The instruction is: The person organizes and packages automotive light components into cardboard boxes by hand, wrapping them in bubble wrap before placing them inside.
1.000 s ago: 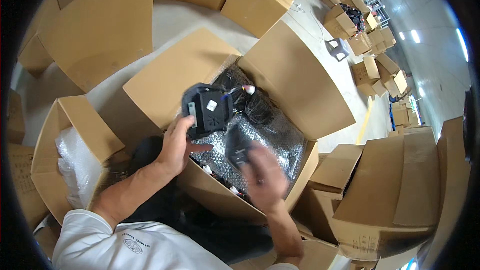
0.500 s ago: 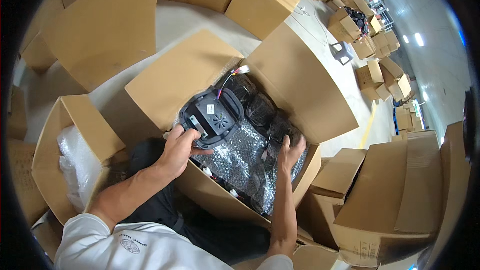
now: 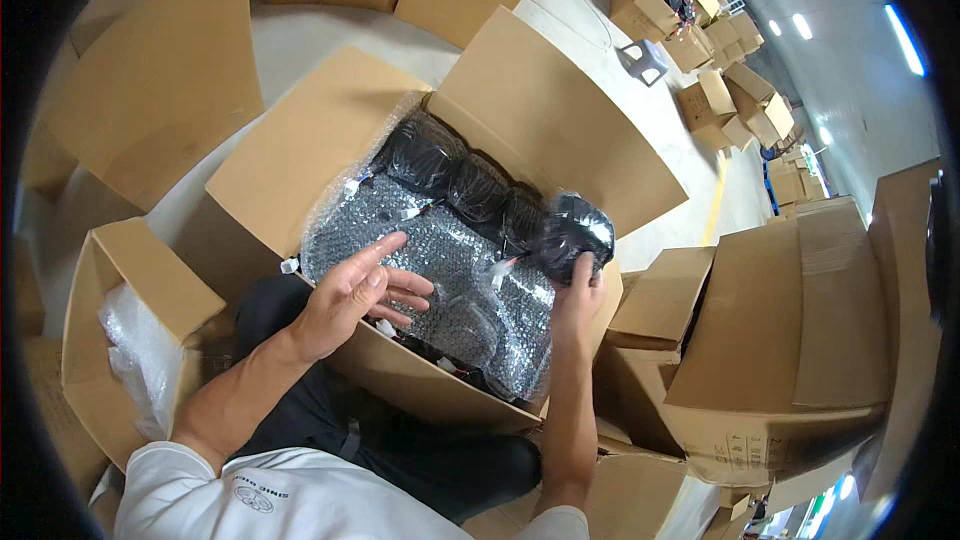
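My left hand [image 3: 362, 292] is empty, fingers spread, above the bubble wrap [image 3: 450, 285] in an open cardboard box [image 3: 440, 380]. My right hand [image 3: 574, 298] grips a rounded black part in shiny clear wrap [image 3: 578, 237] at the box's right end; the far fingers are hidden behind it, and the part is slightly smeared by motion. Along the box's far wall sits a row of similar black wrapped parts [image 3: 425, 153]. Short cables with white connectors [image 3: 412, 211] stick out from the row onto the bubble wrap. More connectors [image 3: 447, 365] show along the near wall.
Upright box flaps [image 3: 560, 110] rise behind the box. A smaller open carton [image 3: 190, 285] with crumpled bubble wrap [image 3: 140, 360] stands at left. Large cartons [image 3: 740, 330] crowd the right. Further off are a grey stool [image 3: 645, 62] and many stacked boxes.
The black housing with a vented back has left my left hand, which is now open. My right hand has taken hold of a wrapped black part at the right end. The view has shifted slightly.
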A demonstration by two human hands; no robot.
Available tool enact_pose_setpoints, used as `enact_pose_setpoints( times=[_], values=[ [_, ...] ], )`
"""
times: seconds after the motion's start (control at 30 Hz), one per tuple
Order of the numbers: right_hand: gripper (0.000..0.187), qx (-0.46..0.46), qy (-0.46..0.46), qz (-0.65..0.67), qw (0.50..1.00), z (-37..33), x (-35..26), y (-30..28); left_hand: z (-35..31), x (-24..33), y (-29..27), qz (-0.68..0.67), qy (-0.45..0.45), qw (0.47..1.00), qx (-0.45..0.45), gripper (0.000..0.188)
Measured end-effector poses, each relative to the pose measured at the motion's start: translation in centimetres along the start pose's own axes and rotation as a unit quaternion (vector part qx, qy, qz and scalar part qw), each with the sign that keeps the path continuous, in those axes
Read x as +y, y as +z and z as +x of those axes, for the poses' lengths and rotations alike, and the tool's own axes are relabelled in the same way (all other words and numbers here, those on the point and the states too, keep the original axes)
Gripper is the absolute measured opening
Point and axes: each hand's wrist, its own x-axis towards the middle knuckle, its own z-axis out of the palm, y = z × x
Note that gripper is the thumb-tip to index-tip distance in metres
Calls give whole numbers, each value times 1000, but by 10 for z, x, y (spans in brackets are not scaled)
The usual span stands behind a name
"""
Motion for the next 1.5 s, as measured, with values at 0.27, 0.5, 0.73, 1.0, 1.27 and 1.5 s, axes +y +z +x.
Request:
enact_pose_setpoints(
  times=[0.27,0.5,0.73,1.0,1.27,1.5],
  values=[
    [54,135,202,-257,935,40,65,-74,-4,-6,2,0,-15,1000,-10,67],
    [56,-5,-128,-624,771,21,51,-118,16,-29,22,93,-49,994,-16,62],
    [66,-118,-18,-482,868,-109,-140,-193,2,-51,24,485,-39,871,-59,42],
    [34,272,223,-475,807,-419,-15,-469,-9,-94,67,612,-24,769,-182,20],
    [88,88,562,-464,679,-613,228,-444,-6,-99,47,638,-34,750,-169,16],
    [65,213,430,-329,813,-651,271,-433,-3,-123,51,606,-25,775,-178,15]
  ],
)
